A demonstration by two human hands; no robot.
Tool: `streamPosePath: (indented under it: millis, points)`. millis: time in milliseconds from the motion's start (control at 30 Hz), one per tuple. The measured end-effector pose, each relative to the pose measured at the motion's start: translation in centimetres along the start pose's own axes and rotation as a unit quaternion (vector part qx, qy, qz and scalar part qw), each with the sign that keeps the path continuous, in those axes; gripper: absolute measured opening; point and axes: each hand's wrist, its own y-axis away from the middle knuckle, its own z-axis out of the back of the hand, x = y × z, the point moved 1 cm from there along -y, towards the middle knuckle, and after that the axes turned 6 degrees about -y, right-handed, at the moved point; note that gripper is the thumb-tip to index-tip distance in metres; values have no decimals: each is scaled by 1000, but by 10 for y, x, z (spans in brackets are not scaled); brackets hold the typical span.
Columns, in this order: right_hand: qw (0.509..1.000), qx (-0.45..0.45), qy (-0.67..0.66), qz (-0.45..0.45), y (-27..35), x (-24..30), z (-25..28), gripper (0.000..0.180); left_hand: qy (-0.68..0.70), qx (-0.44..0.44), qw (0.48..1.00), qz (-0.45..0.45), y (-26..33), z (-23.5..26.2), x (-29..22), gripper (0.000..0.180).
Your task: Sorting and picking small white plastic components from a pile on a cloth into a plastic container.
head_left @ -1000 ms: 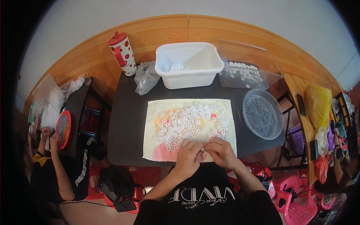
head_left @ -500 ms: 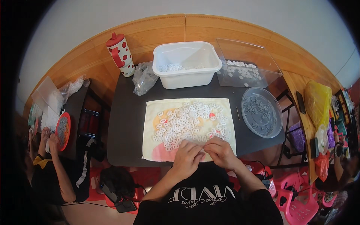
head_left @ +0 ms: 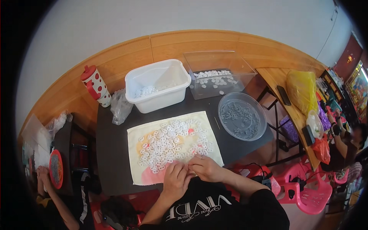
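My left hand (head_left: 176, 178) and my right hand (head_left: 205, 168) meet at the near edge of a cream cloth (head_left: 136, 132), with fingertips pinched together. Whatever lies between the fingers is too small and covered to make out. Just beyond them, many small white plastic pieces (head_left: 163, 145), each oval with two holes, are spread in a heap on the cloth. To the right stands a round clear tub (head_left: 264, 124) holding small grey parts (head_left: 239, 117). A thin stick-like tool (head_left: 217, 123) lies between the cloth and the tub.
Behind the cloth stand a white basin (head_left: 159, 100) with white pieces inside, a clear box (head_left: 245, 71) with flat white pieces, a plastic bag (head_left: 121, 107) and a spotted tumbler (head_left: 96, 86). Co-workers sit at both sides; a pink stool (head_left: 312, 195) stands at right.
The view has turned, so the table's things sit further left and lower. Both hands stay close together at the cloth's near edge, fingers still pinched.
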Motion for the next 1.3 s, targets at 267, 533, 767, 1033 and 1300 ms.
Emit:
streamPosePath:
  millis: [267, 533, 767, 1033, 1300]
  points:
    - [1000, 11, 1, 1, 1, -3, 1, 21, -6, 4, 1000, -13, -3, -1, -1, 35]
    - [1000, 17, 1, 3, -2, -1, 1, 18, -20, 3, 1000, -19, -3, -1, -2, 34]
    - [1000, 28, -3, 11, -2, -2, 0, 19, -26, 8, 999, -30, -2, -1, -2, 32]
    - [999, 35, -13, 8, -6, -2, 2, 17, -23, 11, 999, -23, 0, -1, -1, 32]
    - [989, -32, -97, -108, -32, -18, 60, 13, 33, -9, 999, 19, -1, 6, 0, 53]
